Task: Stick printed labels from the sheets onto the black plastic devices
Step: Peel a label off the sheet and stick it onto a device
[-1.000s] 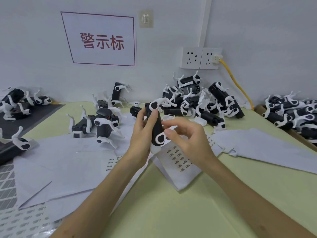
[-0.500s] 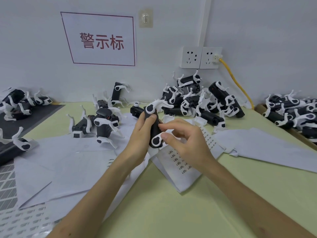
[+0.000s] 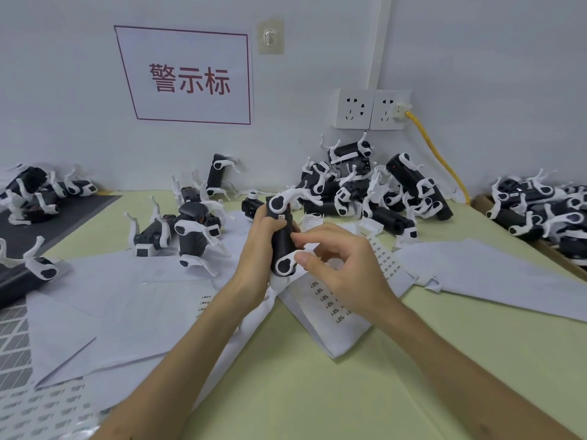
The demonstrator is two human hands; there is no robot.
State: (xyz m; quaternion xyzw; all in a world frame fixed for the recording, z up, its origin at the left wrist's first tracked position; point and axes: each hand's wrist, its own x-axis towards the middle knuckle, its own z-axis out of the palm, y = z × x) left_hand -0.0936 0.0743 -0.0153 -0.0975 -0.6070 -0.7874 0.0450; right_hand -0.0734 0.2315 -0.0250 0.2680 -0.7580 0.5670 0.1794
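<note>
A black device (image 3: 281,239) stands nearly upright, held above the label sheet (image 3: 330,300), with a small label (image 3: 281,217) near its top. The left hand (image 3: 257,249) grips its left side. The right hand (image 3: 343,268) is just to its right, its fingers curled; I cannot tell whether they pinch anything.

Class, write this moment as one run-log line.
left hand: grips black device; right hand: fingertips touch it; label: stuck near its top; label sheet: below hands
</note>
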